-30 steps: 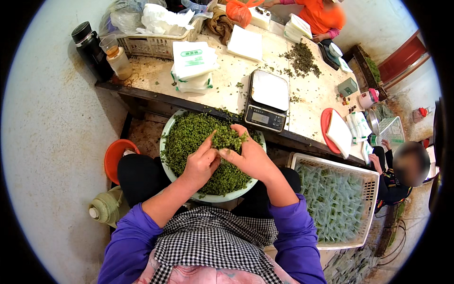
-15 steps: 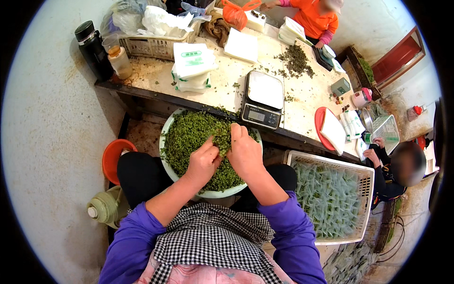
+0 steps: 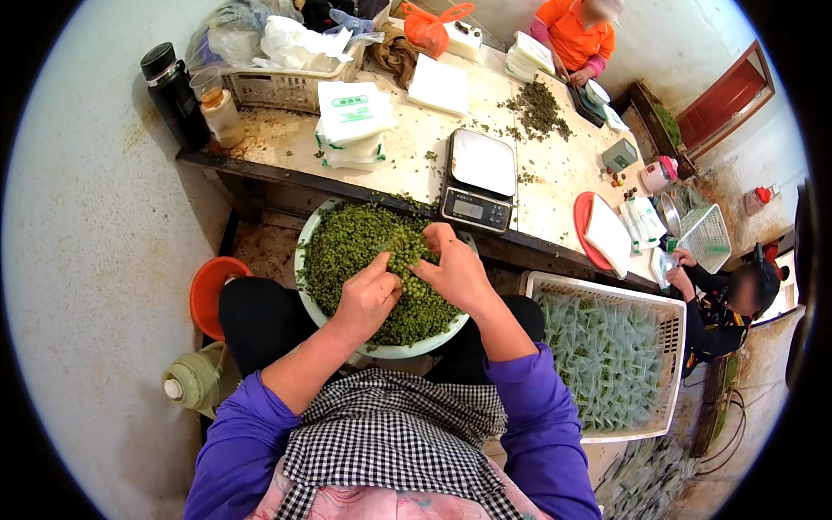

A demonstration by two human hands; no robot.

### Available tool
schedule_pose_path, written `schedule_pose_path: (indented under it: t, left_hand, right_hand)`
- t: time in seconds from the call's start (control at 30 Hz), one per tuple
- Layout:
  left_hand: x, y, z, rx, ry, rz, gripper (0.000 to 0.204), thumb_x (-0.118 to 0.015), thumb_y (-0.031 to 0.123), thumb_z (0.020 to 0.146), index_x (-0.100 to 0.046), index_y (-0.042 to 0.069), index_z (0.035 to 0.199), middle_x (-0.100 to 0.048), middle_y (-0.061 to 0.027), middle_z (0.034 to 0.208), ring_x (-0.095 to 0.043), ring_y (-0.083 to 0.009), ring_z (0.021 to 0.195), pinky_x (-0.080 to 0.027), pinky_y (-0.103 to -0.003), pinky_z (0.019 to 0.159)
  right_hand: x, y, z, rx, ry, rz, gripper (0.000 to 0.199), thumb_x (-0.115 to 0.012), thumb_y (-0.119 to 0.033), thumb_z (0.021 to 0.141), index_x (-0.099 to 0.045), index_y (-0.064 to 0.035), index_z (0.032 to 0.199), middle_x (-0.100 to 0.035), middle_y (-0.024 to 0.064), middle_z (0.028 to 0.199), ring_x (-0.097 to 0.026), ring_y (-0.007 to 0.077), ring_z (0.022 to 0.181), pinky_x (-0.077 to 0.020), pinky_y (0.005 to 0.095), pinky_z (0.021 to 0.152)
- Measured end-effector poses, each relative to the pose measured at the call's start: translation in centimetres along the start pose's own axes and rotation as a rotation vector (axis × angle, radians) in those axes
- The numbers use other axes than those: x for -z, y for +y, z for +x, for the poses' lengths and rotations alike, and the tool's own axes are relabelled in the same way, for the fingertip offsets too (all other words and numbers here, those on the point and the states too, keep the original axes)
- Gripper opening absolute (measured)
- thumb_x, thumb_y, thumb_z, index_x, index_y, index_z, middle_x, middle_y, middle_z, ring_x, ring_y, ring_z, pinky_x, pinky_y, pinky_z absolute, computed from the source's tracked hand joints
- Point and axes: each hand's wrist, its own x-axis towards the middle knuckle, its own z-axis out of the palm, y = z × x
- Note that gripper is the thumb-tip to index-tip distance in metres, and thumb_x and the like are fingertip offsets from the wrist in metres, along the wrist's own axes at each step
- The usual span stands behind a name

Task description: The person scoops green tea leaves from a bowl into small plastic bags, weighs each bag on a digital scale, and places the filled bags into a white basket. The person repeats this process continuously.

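Observation:
Between my knees stands a pale round basin [image 3: 305, 303] heaped with small green peppercorns [image 3: 347, 251]. My left hand [image 3: 368, 299] is over the front middle of the heap, its fingers closed in a pinch; what is in them is too small to make out. My right hand [image 3: 458, 273] is just right of it, thumb and fingers apart and curved around a loose clump of peppercorns [image 3: 405, 247]. That clump lies between the two hands, and I cannot tell whether it is lifted off the heap. The right fingertips are near the basin's far right side.
Beyond the basin is a worktable [image 3: 407, 152] with a digital scale [image 3: 477, 182], stacked white bags [image 3: 354, 117] and a dark peppercorn pile [image 3: 539, 111]. A white crate [image 3: 674, 347] of filled clear bags stands right; a red bucket [image 3: 208, 295] stands left. Two people work at the table.
My right hand has opened, its thumb and fingers spreading from around the sprig. My left hand has dropped slightly. The far person in orange has brought an arm in toward the table.

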Motion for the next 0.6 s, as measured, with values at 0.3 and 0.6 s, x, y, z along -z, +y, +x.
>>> schedule_pose_path:
  t: [0.3, 0.6]
  left_hand:
    - [-0.4, -0.8, 0.2, -0.052, 0.045, 0.067, 0.018, -0.071, -0.008, 0.066, -0.056, 0.001, 0.072, -0.058, -0.0272, 0.129, -0.069, -0.0293, 0.077, -0.056, -0.034, 0.061]
    - [0.6, -1.3, -0.3, 0.105, 0.016, -0.105, 0.015, -0.067, -0.011, 0.073, -0.058, -0.001, 0.077, -0.057, -0.0253, 0.132, -0.071, -0.0240, 0.085, -0.053, -0.030, 0.060]
  right_hand:
    - [-2.2, -1.9, -0.8, -0.017, 0.068, -0.173, 0.032, -0.071, -0.010, 0.076, -0.046, -0.0037, 0.095, -0.061, 0.0179, 0.100, -0.064, 0.0401, 0.081, -0.0522, 0.0491, 0.068]
    - [-3.3, 3.1, -2.7, -0.348, 0.110, 0.912, 0.029, -0.061, -0.025, 0.097, -0.060, -0.0058, 0.119, -0.061, 0.0017, 0.108, -0.058, 0.0127, 0.088, -0.0485, 0.0295, 0.078]
